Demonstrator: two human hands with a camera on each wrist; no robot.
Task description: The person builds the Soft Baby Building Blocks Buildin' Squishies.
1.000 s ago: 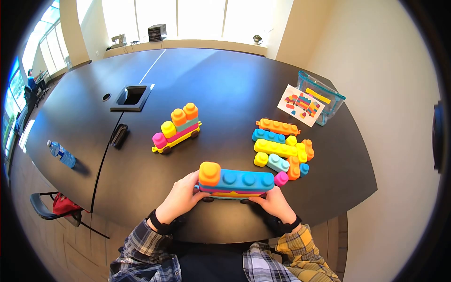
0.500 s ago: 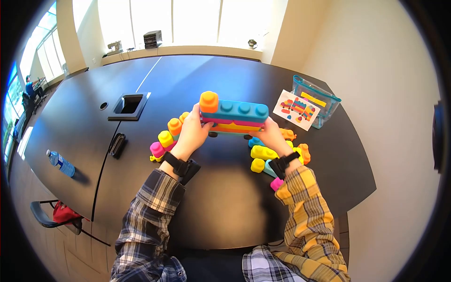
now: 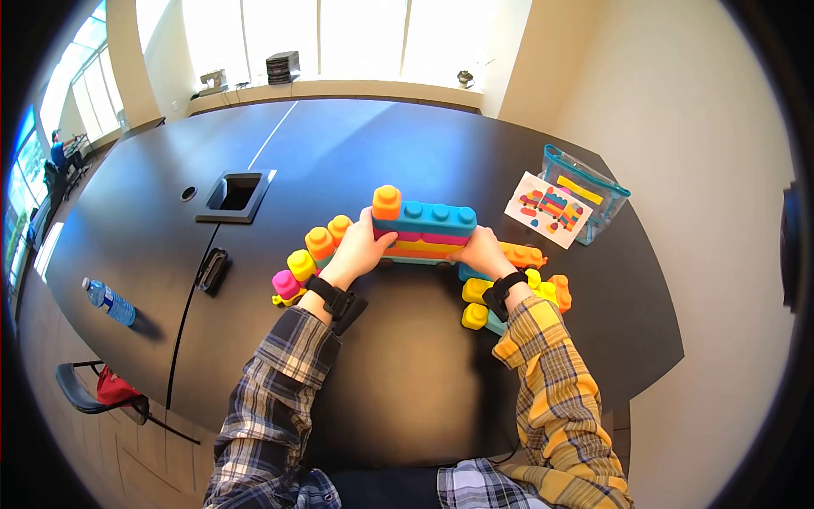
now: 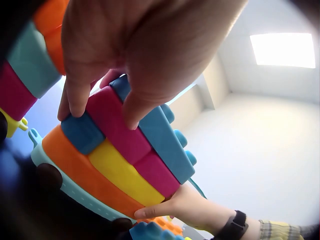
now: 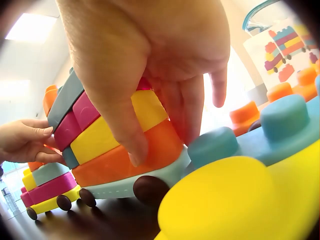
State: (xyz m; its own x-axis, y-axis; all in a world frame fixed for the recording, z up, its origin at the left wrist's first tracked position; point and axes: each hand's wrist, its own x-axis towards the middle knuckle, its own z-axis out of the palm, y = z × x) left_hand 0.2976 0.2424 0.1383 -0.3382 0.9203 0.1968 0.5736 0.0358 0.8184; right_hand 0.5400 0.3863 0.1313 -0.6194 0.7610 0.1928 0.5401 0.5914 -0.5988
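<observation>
Toy wagon, upright over the table, is pinched at its ends by the half-curled left hand and right hand. Likely light and stiff, its stacked blocks could pop apart; gripping low, near the base, seems safest.

Two hands, seemingly two built wagons

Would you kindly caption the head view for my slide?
Left hand and right hand hold a toy wagon near blocks.
</observation>
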